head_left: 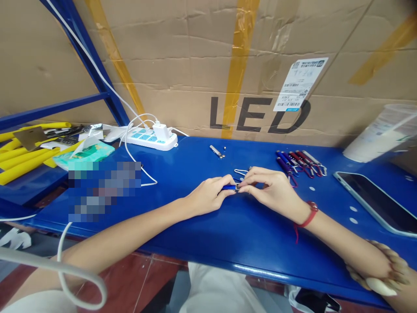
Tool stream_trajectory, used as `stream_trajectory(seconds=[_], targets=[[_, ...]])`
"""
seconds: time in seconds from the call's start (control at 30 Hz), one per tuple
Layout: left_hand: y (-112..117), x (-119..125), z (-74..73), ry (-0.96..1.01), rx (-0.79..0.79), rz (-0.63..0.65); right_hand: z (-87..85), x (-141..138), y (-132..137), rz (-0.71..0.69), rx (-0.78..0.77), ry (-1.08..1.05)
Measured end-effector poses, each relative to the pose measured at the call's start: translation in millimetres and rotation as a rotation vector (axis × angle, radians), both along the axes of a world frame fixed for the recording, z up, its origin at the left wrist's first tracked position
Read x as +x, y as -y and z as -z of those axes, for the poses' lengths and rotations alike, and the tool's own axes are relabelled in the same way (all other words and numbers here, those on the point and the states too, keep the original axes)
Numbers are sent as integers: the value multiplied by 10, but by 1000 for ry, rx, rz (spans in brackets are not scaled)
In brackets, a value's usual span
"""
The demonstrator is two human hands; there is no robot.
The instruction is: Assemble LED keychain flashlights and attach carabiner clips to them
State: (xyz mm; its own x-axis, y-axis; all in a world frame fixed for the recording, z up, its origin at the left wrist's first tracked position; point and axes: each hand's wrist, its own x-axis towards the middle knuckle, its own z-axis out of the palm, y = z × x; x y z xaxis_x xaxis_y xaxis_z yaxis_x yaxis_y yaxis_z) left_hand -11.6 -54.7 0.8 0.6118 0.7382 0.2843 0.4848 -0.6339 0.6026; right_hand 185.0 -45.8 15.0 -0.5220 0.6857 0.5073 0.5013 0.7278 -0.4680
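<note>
My left hand (pixel 213 194) is closed around a small blue keychain flashlight (pixel 229 187), with its end sticking out toward the right. At that end, the thumb and fingers of my right hand (pixel 269 187) pinch a dark, silvery part. Fingers hide most of this part, so I cannot tell whether it is joined to the tube. A silver carabiner clip (pixel 240 171) shows just behind my right fingertips. Farther back on the blue table (pixel 182 234) lie a silver tube-like piece (pixel 215 151) and a few tiny button cells (pixel 222 156).
Several blue, red and silver keychain flashlights (pixel 298 161) with carabiners lie in a row at right. Near them are a phone (pixel 378 202) and a plastic cup (pixel 379 132). A power strip (pixel 151 138) with white cables stands back left, beside yellow tubes (pixel 29 161). Cardboard (pixel 182 87) walls the rear.
</note>
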Motion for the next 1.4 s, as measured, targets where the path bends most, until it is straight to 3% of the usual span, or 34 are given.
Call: stream_trajectory(seconds=[0.53,0.87,1.1,1.27,1.4], targets=[[-9,32,-29,37,38,-52,-82,-9,17,57,-37,16],[-75,66,-46,152,-115,-59,-159,44,-98,41,-218,-101],[-112,42,-92,218,-127,-161,-135,161,-228,156,-219,-75],[-133,19,-86,296,-164,-211,-115,200,-261,-20,-287,191],[-103,27,-93,265,-131,-187,-107,161,-197,-86,-228,278]])
